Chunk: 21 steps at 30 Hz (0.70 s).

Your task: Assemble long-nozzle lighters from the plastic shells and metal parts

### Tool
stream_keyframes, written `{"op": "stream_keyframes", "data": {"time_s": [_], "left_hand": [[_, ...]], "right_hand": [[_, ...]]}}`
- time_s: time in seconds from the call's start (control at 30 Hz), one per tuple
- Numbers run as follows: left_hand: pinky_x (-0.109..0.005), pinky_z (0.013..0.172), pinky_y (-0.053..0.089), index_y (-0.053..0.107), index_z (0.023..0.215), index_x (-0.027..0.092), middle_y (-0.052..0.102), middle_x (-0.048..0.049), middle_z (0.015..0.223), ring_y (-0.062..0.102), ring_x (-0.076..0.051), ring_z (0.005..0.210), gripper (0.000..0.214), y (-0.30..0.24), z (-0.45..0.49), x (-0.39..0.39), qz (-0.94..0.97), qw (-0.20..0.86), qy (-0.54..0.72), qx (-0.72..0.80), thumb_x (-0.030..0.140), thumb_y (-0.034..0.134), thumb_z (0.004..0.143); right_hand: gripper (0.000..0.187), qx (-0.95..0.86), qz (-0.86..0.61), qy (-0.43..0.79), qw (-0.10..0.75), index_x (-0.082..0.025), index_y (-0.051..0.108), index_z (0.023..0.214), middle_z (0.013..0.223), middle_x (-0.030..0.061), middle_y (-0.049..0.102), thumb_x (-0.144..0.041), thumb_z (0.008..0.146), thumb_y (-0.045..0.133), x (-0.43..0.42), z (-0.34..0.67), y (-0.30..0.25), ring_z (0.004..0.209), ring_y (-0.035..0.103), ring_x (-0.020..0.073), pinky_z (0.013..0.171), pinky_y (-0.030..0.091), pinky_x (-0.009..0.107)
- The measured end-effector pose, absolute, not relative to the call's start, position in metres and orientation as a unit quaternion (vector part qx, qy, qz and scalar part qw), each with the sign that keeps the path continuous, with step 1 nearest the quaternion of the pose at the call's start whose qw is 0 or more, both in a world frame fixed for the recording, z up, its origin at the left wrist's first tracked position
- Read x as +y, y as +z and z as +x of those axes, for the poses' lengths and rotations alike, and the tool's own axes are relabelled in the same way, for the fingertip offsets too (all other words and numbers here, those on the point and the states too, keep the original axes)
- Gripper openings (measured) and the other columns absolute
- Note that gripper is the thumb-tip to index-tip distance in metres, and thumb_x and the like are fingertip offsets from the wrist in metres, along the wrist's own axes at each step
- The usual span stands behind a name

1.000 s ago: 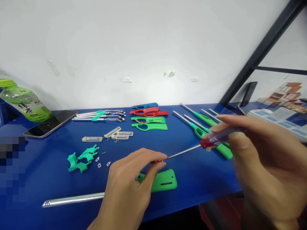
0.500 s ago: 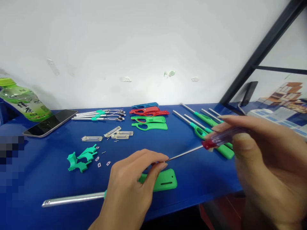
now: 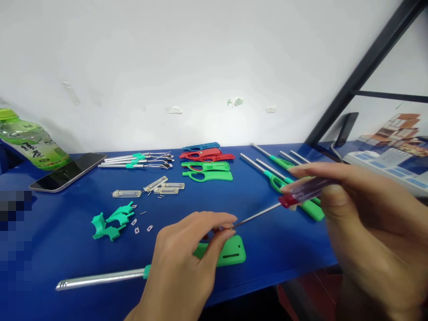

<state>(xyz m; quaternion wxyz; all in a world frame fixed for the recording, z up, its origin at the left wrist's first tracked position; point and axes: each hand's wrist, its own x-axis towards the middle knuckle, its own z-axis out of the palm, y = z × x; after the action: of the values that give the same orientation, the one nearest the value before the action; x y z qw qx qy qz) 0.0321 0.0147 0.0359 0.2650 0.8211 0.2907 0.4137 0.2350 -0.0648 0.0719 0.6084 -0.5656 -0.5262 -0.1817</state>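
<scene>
My right hand (image 3: 364, 214) is closed around the clear handle of a screwdriver (image 3: 302, 191) with a red collar. Its thin shaft slants down leftward to the fingertips of my left hand (image 3: 190, 254). There my left thumb and index finger pinch together at the screwdriver's tip, around something tiny that is mostly hidden. Under my left hand lies a green long-nosed gas lighter (image 3: 236, 252), its metal tube (image 3: 100, 280) pointing left. The hand covers the lighter's middle. A slot and a small hole show in the handle's right end.
Teal triggers (image 3: 112, 223), small metal plates (image 3: 150, 228) and clear fuel tanks (image 3: 127, 193) lie on the left. Behind are metal tubes with wires (image 3: 133, 161) and lighter shells (image 3: 207, 176). Several lighters (image 3: 277, 183) lie right. A phone (image 3: 68, 171) and bottle (image 3: 35, 140) stand far left.
The view has shifted slightly. My right hand and the screwdriver have moved a little left, while the screwdriver's tip stays at my left fingertips. Both hands keep their hold.
</scene>
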Motion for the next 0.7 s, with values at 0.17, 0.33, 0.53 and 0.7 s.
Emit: {"op": "stream_keyframes", "data": {"time_s": [0.17, 0.33, 0.53, 0.7], "left_hand": [[-0.017, 0.080, 0.063, 0.080, 0.102, 0.033, 0.085, 0.0103, 0.098, 0.081, -0.011, 0.086, 0.020, 0.034, 0.033, 0.013, 0.826, 0.262, 0.412, 0.282, 0.015, 0.072, 0.097], [-0.018, 0.079, 0.062, 0.078, 0.104, 0.033, 0.084, 0.0128, 0.094, 0.080, -0.009, 0.078, 0.024, 0.033, 0.039, 0.011, 0.830, 0.250, 0.416, 0.274, 0.013, 0.073, 0.094], [-0.024, 0.076, 0.064, 0.076, 0.110, 0.030, 0.083, 0.0080, 0.094, 0.079, -0.013, 0.081, 0.027, 0.026, 0.046, 0.006, 0.837, 0.290, 0.395, 0.242, 0.009, 0.067, 0.096], [-0.028, 0.081, 0.065, 0.074, 0.115, 0.035, 0.083, 0.0089, 0.103, 0.079, -0.014, 0.088, 0.028, 0.020, 0.045, 0.004, 0.842, 0.308, 0.368, 0.247, 0.013, 0.065, 0.100]], "right_hand": [[0.027, -0.529, -0.556, -0.173, 0.617, -0.042, 0.085, 0.111, 0.103, -0.0057, 0.084, -0.024, 0.098, 0.070, -0.066, 0.234, 0.071, 0.073, 0.073, 0.0231, 0.070, 0.059, 0.045], [0.026, -0.522, -0.526, -0.117, 0.661, -0.036, 0.084, 0.109, 0.099, -0.0022, 0.082, -0.019, 0.090, 0.076, -0.068, 0.233, 0.069, 0.075, 0.075, 0.0247, 0.064, 0.061, 0.044], [0.028, -0.621, -0.479, -0.095, 0.613, -0.032, 0.083, 0.106, 0.093, -0.0047, 0.083, -0.010, 0.090, 0.076, -0.070, 0.232, 0.070, 0.075, 0.075, 0.0211, 0.058, 0.060, 0.038], [0.027, -0.600, -0.483, -0.101, 0.630, -0.032, 0.082, 0.103, 0.094, -0.0056, 0.084, -0.009, 0.090, 0.075, -0.068, 0.232, 0.068, 0.071, 0.075, 0.0194, 0.054, 0.061, 0.037]]}}
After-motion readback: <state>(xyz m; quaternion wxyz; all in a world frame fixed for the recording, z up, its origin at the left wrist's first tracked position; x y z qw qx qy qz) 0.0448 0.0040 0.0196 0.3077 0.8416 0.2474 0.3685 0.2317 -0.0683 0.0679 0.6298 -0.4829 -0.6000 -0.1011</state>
